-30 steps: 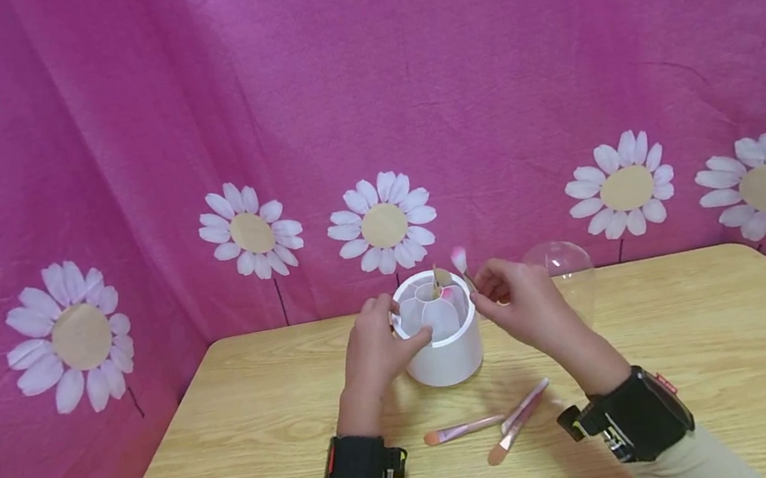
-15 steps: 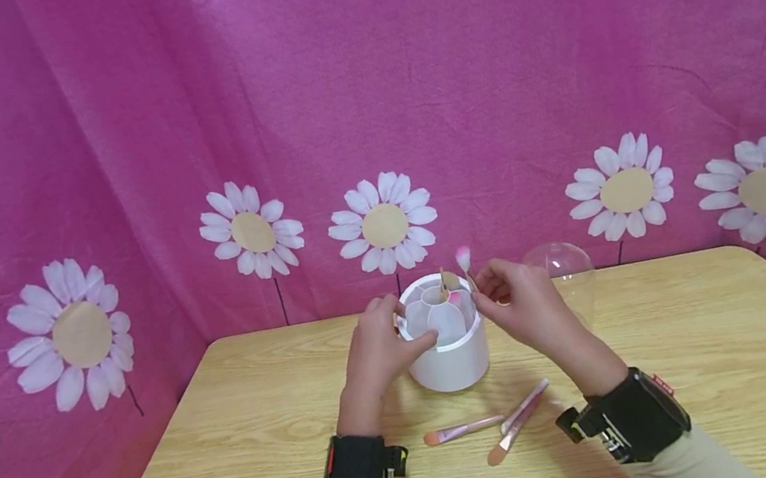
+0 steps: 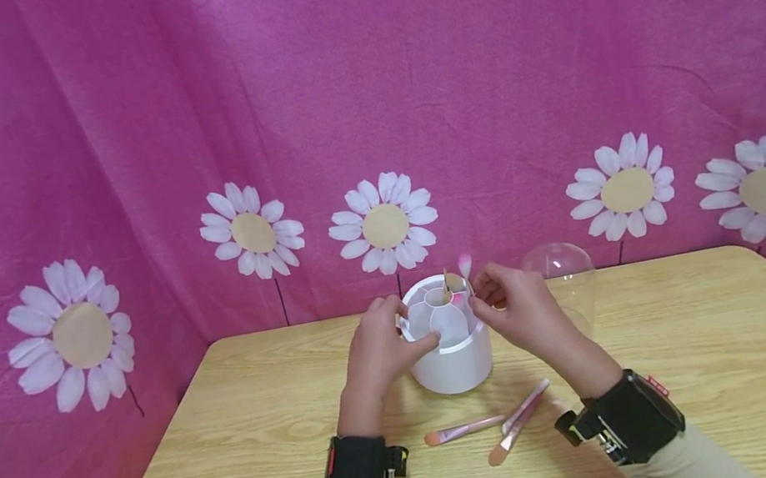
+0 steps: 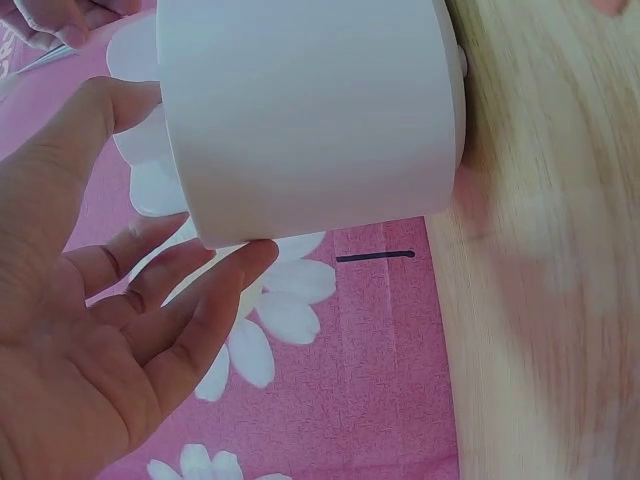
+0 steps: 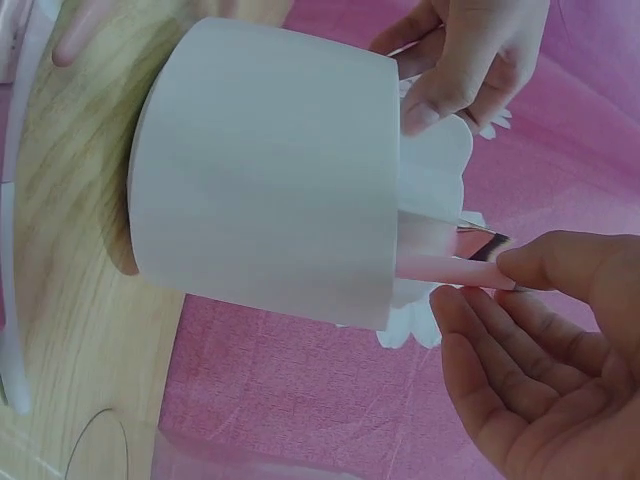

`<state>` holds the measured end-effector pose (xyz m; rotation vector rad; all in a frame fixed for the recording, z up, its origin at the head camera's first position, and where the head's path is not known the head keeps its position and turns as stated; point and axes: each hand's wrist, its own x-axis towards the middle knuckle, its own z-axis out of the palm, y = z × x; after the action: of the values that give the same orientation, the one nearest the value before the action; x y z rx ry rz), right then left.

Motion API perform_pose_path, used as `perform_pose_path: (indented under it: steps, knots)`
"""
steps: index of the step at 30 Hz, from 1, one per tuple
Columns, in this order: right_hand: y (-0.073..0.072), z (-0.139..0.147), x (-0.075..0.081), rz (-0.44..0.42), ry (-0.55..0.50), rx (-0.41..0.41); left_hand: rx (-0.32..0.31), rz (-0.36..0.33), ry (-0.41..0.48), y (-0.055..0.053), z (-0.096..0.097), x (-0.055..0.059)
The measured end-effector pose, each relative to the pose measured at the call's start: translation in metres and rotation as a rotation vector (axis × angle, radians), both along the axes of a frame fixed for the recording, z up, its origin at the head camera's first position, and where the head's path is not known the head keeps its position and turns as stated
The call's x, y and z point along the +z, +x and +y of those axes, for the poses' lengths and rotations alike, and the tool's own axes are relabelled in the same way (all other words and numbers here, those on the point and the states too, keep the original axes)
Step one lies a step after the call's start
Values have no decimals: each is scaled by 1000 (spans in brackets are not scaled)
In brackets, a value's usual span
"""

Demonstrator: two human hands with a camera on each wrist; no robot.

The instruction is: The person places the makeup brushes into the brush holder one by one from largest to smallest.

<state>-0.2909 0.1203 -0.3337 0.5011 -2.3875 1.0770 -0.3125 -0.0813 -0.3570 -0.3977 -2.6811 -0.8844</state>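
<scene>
A white round makeup brush holder (image 3: 453, 371) with several compartments stands on the table. My left hand (image 3: 380, 348) grips its rim at the left, the thumb hooked over the near edge and fingers at the far left side. My right hand (image 3: 522, 304) pinches a makeup brush (image 3: 465, 265) with pink-and-white bristles pointing up. In the right wrist view, that brush's pink handle (image 5: 450, 270) reaches past the rim into the holder; its lower end is hidden. A tan fan-shaped brush head (image 3: 454, 284) and a pink brush tip show inside the holder.
Before the holder lie a makeup brush (image 3: 464, 429) with orange bristles, another orange-bristled brush (image 3: 508, 442) and a pale handle (image 3: 530, 402) crossing it. A clear dome (image 3: 572, 275) stands behind my right hand. Pink cloth (image 3: 494, 85) with daisies hangs behind the wooden table (image 3: 236, 450).
The holder has shifted slightly right and toward me, with my left hand on its rim. The brush in my right hand has come down a little, its handle now at the rim.
</scene>
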Motion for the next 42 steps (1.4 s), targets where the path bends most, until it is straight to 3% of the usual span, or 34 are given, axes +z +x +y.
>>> perform_pose_path:
  steps: [24,42]
  knots:
    - [-4,-1,-10,-19,57,-12,-12,5,-13,-1,1,-1]
    - [-4,-1,-12,-38,168,-44,0,8,-16,0,0,-1]
